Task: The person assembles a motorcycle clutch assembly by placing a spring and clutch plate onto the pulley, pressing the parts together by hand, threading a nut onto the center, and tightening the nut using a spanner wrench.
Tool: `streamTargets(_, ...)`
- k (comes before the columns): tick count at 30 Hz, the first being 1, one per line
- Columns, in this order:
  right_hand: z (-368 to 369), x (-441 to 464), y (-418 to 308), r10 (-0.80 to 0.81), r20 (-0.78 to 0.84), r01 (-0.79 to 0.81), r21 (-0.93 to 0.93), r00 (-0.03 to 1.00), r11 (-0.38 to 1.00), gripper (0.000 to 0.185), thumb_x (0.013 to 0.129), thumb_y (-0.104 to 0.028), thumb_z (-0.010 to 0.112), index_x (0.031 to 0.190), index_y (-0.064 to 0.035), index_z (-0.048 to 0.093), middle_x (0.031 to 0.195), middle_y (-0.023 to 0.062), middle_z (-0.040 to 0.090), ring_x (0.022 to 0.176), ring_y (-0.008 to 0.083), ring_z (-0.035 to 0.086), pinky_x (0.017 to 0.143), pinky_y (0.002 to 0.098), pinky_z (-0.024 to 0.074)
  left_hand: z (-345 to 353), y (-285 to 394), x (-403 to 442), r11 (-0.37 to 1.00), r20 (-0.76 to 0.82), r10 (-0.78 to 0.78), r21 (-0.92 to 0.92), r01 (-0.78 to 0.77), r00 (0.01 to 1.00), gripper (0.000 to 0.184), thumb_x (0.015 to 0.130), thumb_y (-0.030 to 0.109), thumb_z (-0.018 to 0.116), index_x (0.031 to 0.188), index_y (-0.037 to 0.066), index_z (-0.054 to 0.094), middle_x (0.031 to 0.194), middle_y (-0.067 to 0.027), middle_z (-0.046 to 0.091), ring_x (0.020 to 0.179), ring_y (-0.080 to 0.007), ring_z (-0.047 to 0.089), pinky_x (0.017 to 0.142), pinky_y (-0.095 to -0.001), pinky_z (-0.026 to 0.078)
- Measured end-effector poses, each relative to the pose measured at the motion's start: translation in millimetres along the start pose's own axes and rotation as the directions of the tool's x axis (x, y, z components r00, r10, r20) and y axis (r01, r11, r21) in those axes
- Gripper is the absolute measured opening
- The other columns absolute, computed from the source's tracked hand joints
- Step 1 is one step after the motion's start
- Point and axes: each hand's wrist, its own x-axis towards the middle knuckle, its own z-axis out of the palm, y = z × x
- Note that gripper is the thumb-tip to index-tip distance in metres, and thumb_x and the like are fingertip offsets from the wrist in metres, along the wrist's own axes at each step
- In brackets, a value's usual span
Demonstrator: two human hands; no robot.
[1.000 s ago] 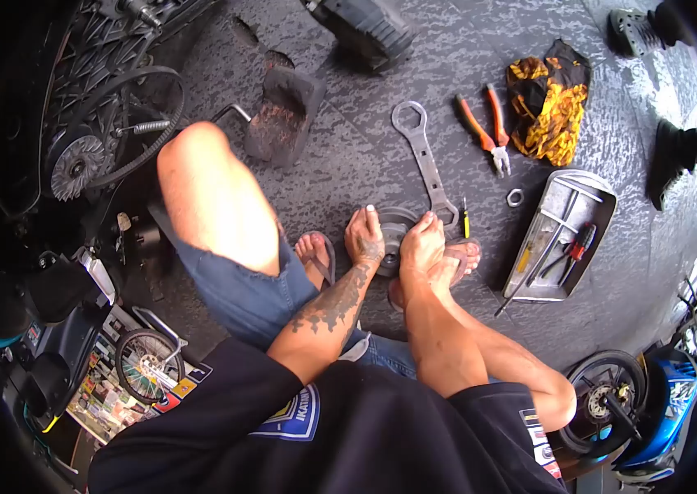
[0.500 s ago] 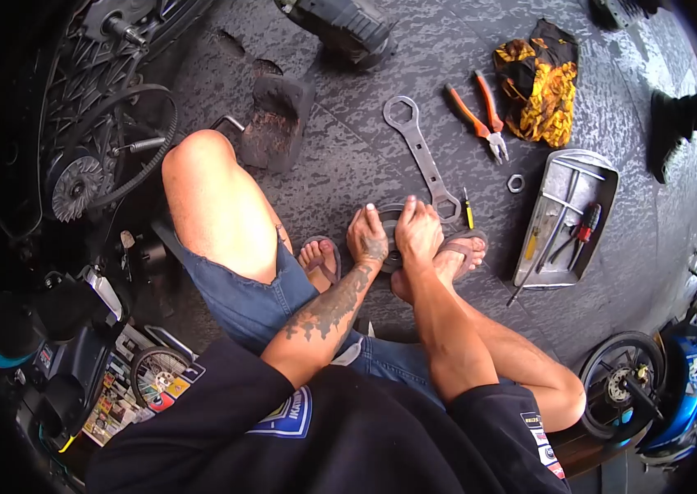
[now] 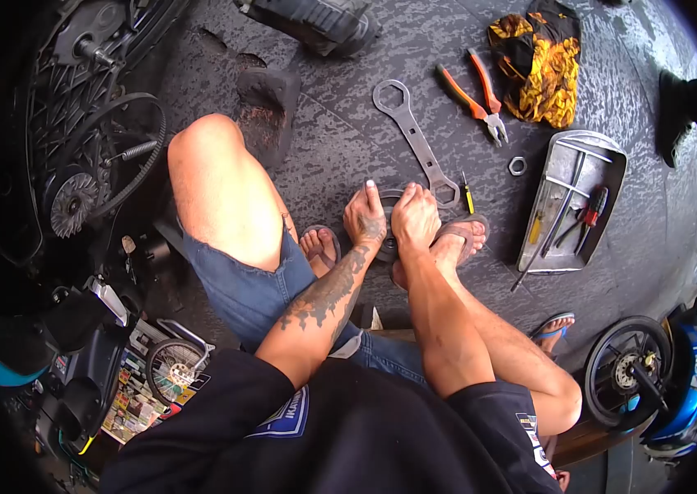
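Observation:
Between my feet on the floor lies a dark round ring-shaped part (image 3: 392, 198), largely covered by my hands. My left hand (image 3: 364, 216) is closed on its left side, thumb pointing up and away from me. On the opposite side my right hand (image 3: 416, 217) is wrapped over the rim, knuckles up. Just beyond the right hand is a flat metal wrench (image 3: 419, 148) with a large ring at each end. A small yellow-handled screwdriver (image 3: 468, 196) lies beside the wrench's near end.
Orange-handled pliers (image 3: 480, 99), a yellow-and-black cloth (image 3: 542, 70) and a large nut (image 3: 517, 166) lie beyond. A metal tray (image 3: 557, 265) with tools is at right. An opened engine with a belt (image 3: 156, 148) stands left. Another person's sandalled foot (image 3: 557, 328) is lower right.
The view has shifted slightly, so the floor tools appear higher. My right thumb has folded in, while both hands stay on the round part. Another person's sandalled foot has appeared at lower right.

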Motion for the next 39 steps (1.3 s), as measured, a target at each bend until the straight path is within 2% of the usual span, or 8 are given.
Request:
streamTargets(4,1,2,-1,0.0,-0.005,0.0,-0.011,1.0,1.0,0.035,0.098,-0.027,0.041,0.088,-0.0021,0.064,0.09,0.0203,0.064,0.09,0.0377,0.063,0.075,0.0492,0.0514,10,-4,2,0.997,-0.122,0.075,0.003,-0.076,0.99,0.059,0.102,0.043,0.03,0.079,-0.001,0.063,0.084,-0.0251,0.064,0.083,-0.0465,0.059,0.073,-0.0508,0.044)
streamTargets(12,-6,7,7,-0.194,0.036,0.194,0.017,0.98,0.981,0.032,0.098,-0.025,0.044,0.082,-0.0037,0.062,0.082,0.0189,0.064,0.08,0.0381,0.065,0.068,0.0492,0.052,2,-7,-3,0.99,-0.022,0.114,0.082,-0.112,0.993,0.055,0.102,0.038,0.03,0.081,0.0,0.065,0.082,-0.0229,0.066,0.08,-0.0454,0.061,0.073,-0.0484,0.046)
streamTargets(27,2,5,10,-0.192,-0.065,0.191,-0.021,0.979,0.981,0.031,0.097,-0.027,0.046,0.082,-0.0064,0.063,0.08,0.0156,0.065,0.077,0.0336,0.066,0.063,0.0461,0.0542,5,-1,12,0.989,0.051,0.125,0.069,-0.128,0.991,0.055,0.1,0.041,0.031,0.084,0.0,0.066,0.088,-0.0259,0.065,0.087,-0.0494,0.059,0.077,-0.0541,0.046)
streamTargets(31,-20,8,10,-0.13,0.126,0.128,0.018,0.983,0.992,0.036,0.099,-0.031,0.043,0.086,-0.0044,0.063,0.086,0.0181,0.065,0.079,0.0371,0.065,0.069,0.0487,0.0537,1,-1,10,0.988,0.082,0.113,0.096,-0.121,0.99,0.054,0.1,0.04,0.032,0.086,0.002,0.067,0.089,-0.0266,0.065,0.087,-0.0505,0.058,0.077,-0.0557,0.045)
streamTargets(32,-38,6,8,-0.099,0.092,0.093,0.07,0.991,0.993,0.034,0.099,-0.031,0.044,0.088,-0.0037,0.062,0.091,0.0176,0.065,0.086,0.0378,0.063,0.074,0.0485,0.0524,1,0,8,0.985,0.066,0.142,0.092,-0.147,0.988,0.053,0.1,0.039,0.033,0.084,0.002,0.066,0.088,-0.0262,0.064,0.086,-0.0507,0.057,0.076,-0.0561,0.045)
streamTargets(33,-40,13,21,-0.207,-0.186,0.231,0.118,0.96,0.966,0.021,0.096,-0.023,0.052,0.094,-0.0045,0.062,0.093,0.0161,0.064,0.091,0.0371,0.061,0.081,0.048,0.0493,5,-2,9,0.984,0.023,0.149,0.096,-0.151,0.989,0.052,0.1,0.039,0.033,0.081,0.003,0.066,0.088,-0.0252,0.065,0.086,-0.0498,0.058,0.076,-0.0559,0.045)
streamTargets(35,-66,32,55,-0.105,-0.398,0.21,0.23,0.911,0.95,0.016,0.091,-0.012,0.059,0.104,-0.0036,0.061,0.1,0.0164,0.061,0.097,0.0361,0.058,0.085,0.0463,0.0466,9,-6,14,0.986,0.049,0.114,0.12,-0.119,0.992,0.051,0.1,0.039,0.034,0.081,0.003,0.066,0.087,-0.0249,0.065,0.086,-0.049,0.059,0.076,-0.0555,0.045)
streamTargets(39,-104,62,101,-0.1,-0.513,0.105,-0.019,0.853,0.994,0.043,0.088,-0.015,0.066,0.127,-0.0041,0.052,0.112,0.0176,0.056,0.102,0.0375,0.058,0.086,0.0447,0.0469,-3,7,7,0.987,0.079,0.128,0.084,-0.135,0.989,0.051,0.1,0.037,0.034,0.079,0.003,0.066,0.085,-0.0217,0.067,0.083,-0.0471,0.06,0.076,-0.0532,0.046)
